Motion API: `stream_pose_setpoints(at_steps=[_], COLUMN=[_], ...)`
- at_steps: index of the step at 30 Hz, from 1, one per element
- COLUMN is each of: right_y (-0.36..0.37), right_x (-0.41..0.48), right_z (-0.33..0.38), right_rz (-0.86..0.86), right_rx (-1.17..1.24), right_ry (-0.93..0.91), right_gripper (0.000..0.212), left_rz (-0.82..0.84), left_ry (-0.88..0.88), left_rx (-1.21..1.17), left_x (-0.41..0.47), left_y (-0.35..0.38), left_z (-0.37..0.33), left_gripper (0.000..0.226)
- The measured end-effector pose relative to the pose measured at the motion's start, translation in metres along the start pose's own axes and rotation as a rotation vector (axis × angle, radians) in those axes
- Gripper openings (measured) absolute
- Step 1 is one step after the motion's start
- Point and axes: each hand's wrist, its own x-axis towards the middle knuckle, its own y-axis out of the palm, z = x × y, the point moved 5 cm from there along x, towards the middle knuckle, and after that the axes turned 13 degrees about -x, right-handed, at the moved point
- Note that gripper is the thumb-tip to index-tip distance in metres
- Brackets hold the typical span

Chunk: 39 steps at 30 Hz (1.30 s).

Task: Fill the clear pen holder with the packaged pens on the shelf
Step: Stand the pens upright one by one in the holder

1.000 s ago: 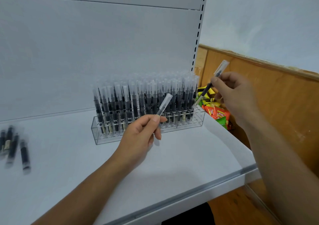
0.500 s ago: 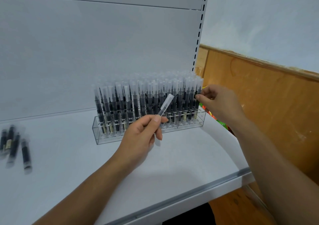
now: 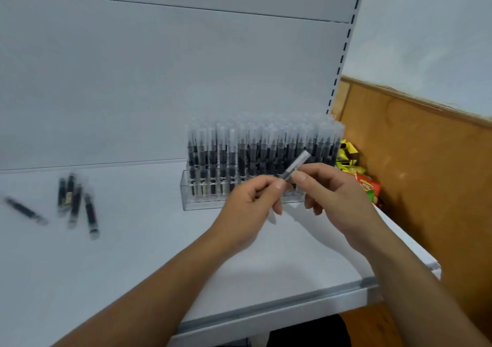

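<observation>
Pen labels (image 3: 68, 199) were unreadably blurred. Left hand (image 3: 247, 204) and right hand (image 3: 339, 198) pinched one packaged pen (image 3: 297, 163) before the clear pen holder (image 3: 202, 205).

A white back panel (image 3: 159, 80) is filling 9 to 12 o'clock, a slotted upright (image 3: 343, 53) edging it at 1. A pale wall (image 3: 426, 40) is sitting above a wooden panel (image 3: 426, 173) (orange-brown, scuffed) at 3; the white shelf (image 3: 133, 266) is spreading across 7.

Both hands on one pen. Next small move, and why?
Probably let the right hand take the packaged pen from the left hand and raise it toward the pen holder: both pinch it just in front.
</observation>
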Motion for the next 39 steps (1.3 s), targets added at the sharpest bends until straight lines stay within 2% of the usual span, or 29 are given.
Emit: stream_pose_setpoints(at_steps=[3,7,10,12,14,17,19,25,31,39], right_y=[0.015,0.030,0.037,0.042,0.052,0.067,0.077,0.092,0.110,0.110], right_x=[0.005,0.015,0.024,0.031,0.038,0.049,0.054,0.059,0.059,0.060], right_z=[0.016,0.036,0.051,0.059,0.068,0.080,0.087,0.099,0.100,0.105], right_rz=[-0.024,-0.031,-0.044,-0.064,-0.066,-0.050,-0.033,-0.042,0.031,0.024], right_rx=[0.103,0.212,0.236,0.218,0.174,0.098,0.029,-0.126,-0.429,-0.523], right_ry=[-0.024,-0.030,-0.046,-0.068,-0.091,-0.127,-0.156,-0.267,-0.316,-0.296], right_gripper=[0.016,0.013,0.013,0.012,0.012,0.011,0.010,0.010,0.014,0.019], left_rz=[-0.009,-0.013,-0.139,-0.258,-0.323,-0.235,-0.190,-0.131,-0.119,-0.118], left_ry=[-0.016,0.051,0.170,0.262,0.238,0.122,0.120,0.137,0.145,0.151], left_rx=[0.072,0.392,0.632,0.731,0.826,0.956,1.030,1.125,1.154,1.171], left_x=[-0.003,-0.008,-0.023,-0.033,-0.041,-0.046,-0.047,-0.048,-0.051,-0.050], left_y=[-0.007,-0.033,-0.077,-0.113,-0.142,-0.151,-0.146,-0.147,-0.146,-0.145], left_z=[-0.012,-0.047,-0.072,-0.083,-0.081,-0.061,-0.053,-0.050,-0.050,-0.051], left_gripper=[0.021,0.016,0.012,0.021,0.034,0.049,0.050,0.057,0.061,0.060])
